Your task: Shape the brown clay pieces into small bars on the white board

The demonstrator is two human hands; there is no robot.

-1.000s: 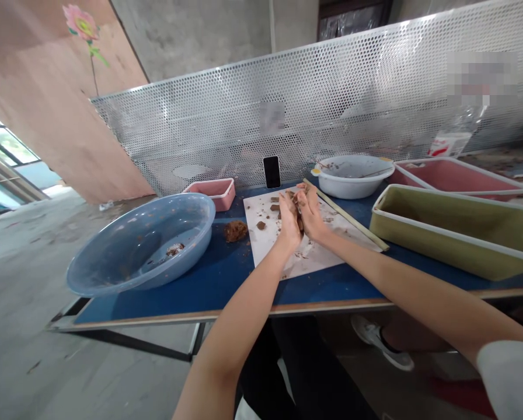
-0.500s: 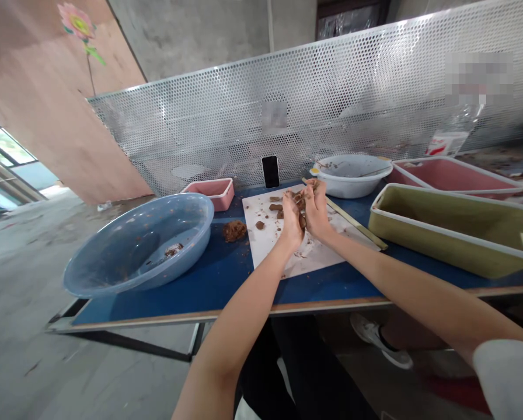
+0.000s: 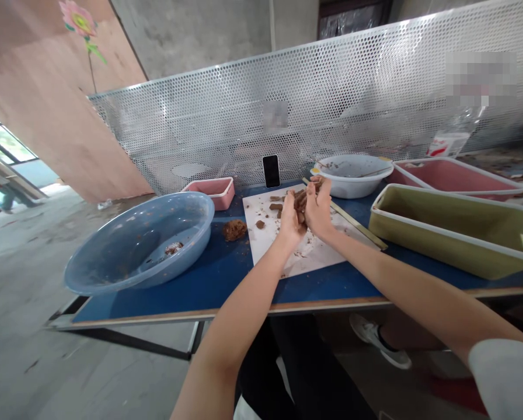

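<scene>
Over a white board (image 3: 265, 254) on the blue table, my left hand (image 3: 290, 221) and my right hand (image 3: 318, 214) face each other. Between the palms they press brown clay (image 3: 300, 203), partly hidden by the fingers. Both hands are smeared with it. Just behind them on the board lie flat clay pieces (image 3: 276, 206), and a small clay bit (image 3: 260, 224) sits to their left among crumbs. A larger rough clay lump (image 3: 234, 230) rests on the table left of the board. Along the board's right side runs a thin yellowish strip (image 3: 360, 224).
At left, a big blue basin (image 3: 139, 280) overhangs the table edge, with a small pink tub (image 3: 222, 198) behind it. A phone (image 3: 271, 171) leans against the perforated metal screen (image 3: 191, 128). To the right are a white basin (image 3: 353, 186), a pink tray (image 3: 458, 175) and a green trough (image 3: 440, 239).
My hands have shifted slightly against each other around the clay, and the right hand sits a little farther right. The things on the table have stayed put.
</scene>
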